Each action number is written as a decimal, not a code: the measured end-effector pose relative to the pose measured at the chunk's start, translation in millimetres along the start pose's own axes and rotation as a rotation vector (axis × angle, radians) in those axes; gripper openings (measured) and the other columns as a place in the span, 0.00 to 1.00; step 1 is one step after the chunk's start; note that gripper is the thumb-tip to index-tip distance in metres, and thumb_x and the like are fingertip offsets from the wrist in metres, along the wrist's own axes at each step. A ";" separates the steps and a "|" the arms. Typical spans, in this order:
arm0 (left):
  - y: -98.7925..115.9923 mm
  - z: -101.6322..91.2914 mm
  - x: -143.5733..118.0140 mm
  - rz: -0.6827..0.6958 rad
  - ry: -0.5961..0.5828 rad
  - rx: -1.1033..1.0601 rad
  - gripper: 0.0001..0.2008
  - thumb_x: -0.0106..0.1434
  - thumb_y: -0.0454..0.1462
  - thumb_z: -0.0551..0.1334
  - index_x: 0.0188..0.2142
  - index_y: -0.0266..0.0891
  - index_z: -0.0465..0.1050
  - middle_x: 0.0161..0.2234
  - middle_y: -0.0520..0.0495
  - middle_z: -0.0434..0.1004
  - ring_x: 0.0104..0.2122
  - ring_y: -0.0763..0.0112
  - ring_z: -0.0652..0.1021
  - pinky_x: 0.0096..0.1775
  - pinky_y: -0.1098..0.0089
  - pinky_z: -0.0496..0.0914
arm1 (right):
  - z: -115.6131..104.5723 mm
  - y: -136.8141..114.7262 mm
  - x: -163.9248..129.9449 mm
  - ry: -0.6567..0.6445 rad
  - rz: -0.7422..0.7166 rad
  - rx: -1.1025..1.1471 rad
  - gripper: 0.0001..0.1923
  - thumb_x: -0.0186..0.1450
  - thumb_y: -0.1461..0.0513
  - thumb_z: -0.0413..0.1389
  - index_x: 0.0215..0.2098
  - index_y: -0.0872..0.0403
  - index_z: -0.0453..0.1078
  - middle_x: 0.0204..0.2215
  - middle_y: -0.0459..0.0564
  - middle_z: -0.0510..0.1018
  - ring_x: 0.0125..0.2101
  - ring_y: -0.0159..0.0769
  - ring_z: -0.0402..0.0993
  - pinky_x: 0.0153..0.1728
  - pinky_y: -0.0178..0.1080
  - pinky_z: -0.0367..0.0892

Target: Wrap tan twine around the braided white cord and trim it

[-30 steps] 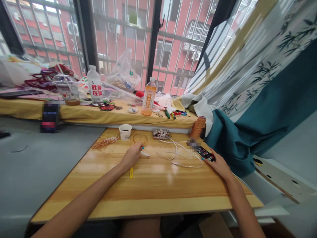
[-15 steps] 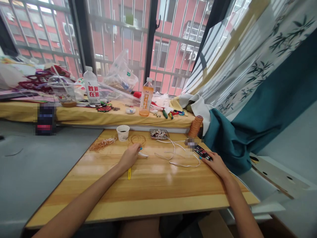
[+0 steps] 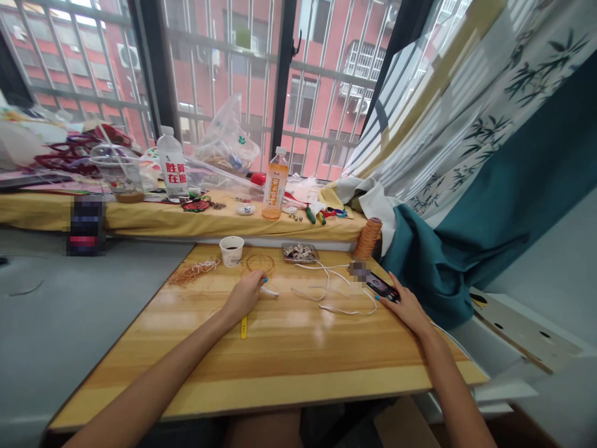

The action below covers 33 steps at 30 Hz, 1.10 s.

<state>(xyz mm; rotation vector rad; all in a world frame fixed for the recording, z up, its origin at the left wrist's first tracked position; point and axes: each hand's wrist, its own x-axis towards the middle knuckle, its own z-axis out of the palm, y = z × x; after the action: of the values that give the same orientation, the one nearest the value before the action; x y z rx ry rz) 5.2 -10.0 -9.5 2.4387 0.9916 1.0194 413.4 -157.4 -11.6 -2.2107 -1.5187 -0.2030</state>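
Observation:
My left hand [image 3: 245, 295] rests on the wooden table [image 3: 280, 367] with its fingers curled round a small white piece [image 3: 269, 290]. A yellow strip [image 3: 243, 326] lies just under the wrist. My right hand [image 3: 407, 306] lies at the table's right edge, fingertips on a dark phone [image 3: 381, 287]. A white cord [image 3: 333, 292] loops between the two hands. Beyond my left hand lie a coil of thin brown cord [image 3: 260, 262] and a paper cup [image 3: 232, 250].
A small tray of beads [image 3: 301, 252] and a spool of orange thread [image 3: 368, 238] stand at the table's far edge. Behind, a yellow-covered ledge [image 3: 153, 214] holds an orange drink bottle [image 3: 273, 184], a water bottle [image 3: 171, 163] and clutter. A teal curtain [image 3: 466, 230] hangs right.
Both hands stay where they were. The phone screen under my right hand shows a darker picture than a second ago. The camera shifted slightly.

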 end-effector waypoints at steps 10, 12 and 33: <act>-1.2 0.5 1.0 -0.010 -0.015 -0.003 0.08 0.59 0.33 0.47 0.31 0.36 0.63 0.29 0.48 0.68 0.30 0.70 0.69 0.32 0.71 0.62 | 4.3 3.4 1.3 0.038 0.022 0.065 0.35 0.52 0.48 0.50 0.53 0.56 0.52 0.43 0.56 0.67 0.44 0.45 0.64 0.44 0.44 0.59; -0.9 0.4 1.2 -0.015 -0.030 0.008 0.08 0.59 0.33 0.47 0.31 0.37 0.63 0.28 0.48 0.67 0.30 0.70 0.69 0.32 0.71 0.62 | 5.2 2.1 -0.5 0.088 0.048 0.085 0.33 0.51 0.48 0.51 0.50 0.57 0.56 0.43 0.57 0.67 0.44 0.45 0.64 0.45 0.44 0.60; 3.7 -3.2 -0.1 -0.001 -0.014 0.020 0.08 0.59 0.32 0.46 0.30 0.36 0.62 0.27 0.48 0.66 0.28 0.70 0.68 0.31 0.71 0.61 | 8.6 -2.0 -29.9 0.228 -0.013 -0.059 0.27 0.53 0.51 0.50 0.46 0.58 0.65 0.55 0.58 0.44 0.50 0.52 0.55 0.50 0.48 0.54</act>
<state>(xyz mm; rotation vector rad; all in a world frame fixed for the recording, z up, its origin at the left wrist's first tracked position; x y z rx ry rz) 4.7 -12.6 -5.4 2.4573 1.0031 0.9954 398.9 -178.4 -29.5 -2.1395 -1.4190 -0.4921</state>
